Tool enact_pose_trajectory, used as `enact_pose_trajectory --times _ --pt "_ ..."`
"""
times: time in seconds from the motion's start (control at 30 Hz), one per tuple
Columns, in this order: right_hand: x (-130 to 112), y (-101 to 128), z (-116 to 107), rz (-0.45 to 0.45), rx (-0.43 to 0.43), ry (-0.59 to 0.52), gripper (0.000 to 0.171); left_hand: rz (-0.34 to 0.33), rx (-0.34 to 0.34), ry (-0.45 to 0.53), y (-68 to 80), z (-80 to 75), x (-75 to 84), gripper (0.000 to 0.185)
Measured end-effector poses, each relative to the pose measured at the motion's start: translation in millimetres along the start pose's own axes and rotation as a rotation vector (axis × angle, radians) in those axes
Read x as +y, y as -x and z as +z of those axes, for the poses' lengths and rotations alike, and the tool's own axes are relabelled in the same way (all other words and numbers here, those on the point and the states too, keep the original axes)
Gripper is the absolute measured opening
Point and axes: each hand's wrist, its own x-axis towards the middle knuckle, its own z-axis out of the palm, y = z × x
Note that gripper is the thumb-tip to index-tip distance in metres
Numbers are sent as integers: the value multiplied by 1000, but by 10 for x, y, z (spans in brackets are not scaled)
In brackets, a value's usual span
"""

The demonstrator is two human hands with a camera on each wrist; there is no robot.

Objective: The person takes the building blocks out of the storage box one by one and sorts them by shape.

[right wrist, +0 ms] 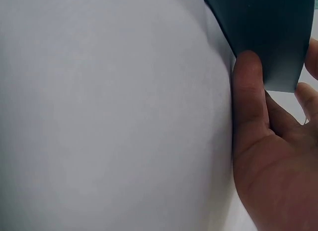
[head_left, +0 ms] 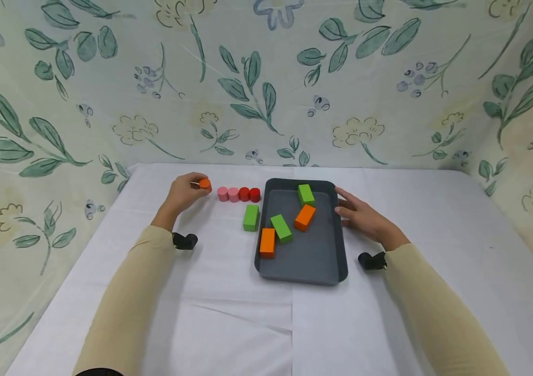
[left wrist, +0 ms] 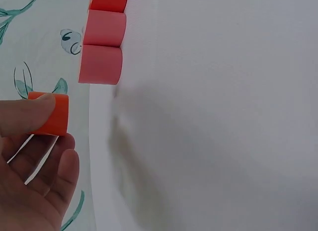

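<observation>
A: Currently, my left hand (head_left: 185,192) pinches the orange cylinder (head_left: 205,184) between thumb and fingertips, just above the white cloth (head_left: 228,324), near the far edge of the desk and left of centre. Wrist view confirms: thumb (left wrist: 30,114) lies across its curved side, fingers curled below

B: And the rest of that row?

A: Two pink cylinders (head_left: 228,194) and two red cylinders (head_left: 249,195) stand in a line, touching one another, just right of the orange one and left of the grey tray (head_left: 336,245). The orange piece sits apart from the nearest pink one, not touching

B: Right hand?

A: My right hand (head_left: 362,216) rests against the tray's right wall near its far corner, fingers straight and relaxed, holding nothing. Right wrist view shows the thumb (right wrist: 248,92) pressed on the tray's rim

B: Tray contents?

A: Two green blocks (head_left: 281,228) and two orange blocks (head_left: 305,217) inside; one orange block lies over the left rim. A third green block (head_left: 250,218) lies on the cloth just beside the tray's left wall

B: Handling note for the cylinder?

A: Judged: small, rigid, light, likely painted wood. The smooth curved side could roll or slip, so grip across the diameter, or by the flat ends. Not fragile
</observation>
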Motion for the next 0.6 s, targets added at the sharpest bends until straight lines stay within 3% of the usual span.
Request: enact_pose_trajectory --times 0.13,0.33,0.6 --pt "0 0 2 4 4 -6 74 -18 -6 1 -22 20 6 48" --pt "-5 -1 1 3 1 -19 73 -78 4 -4 -60 26 -113 48" --pt "8 -4 -10 -13 -1 -29 73 -82 -11 15 -97 48 -145 49"
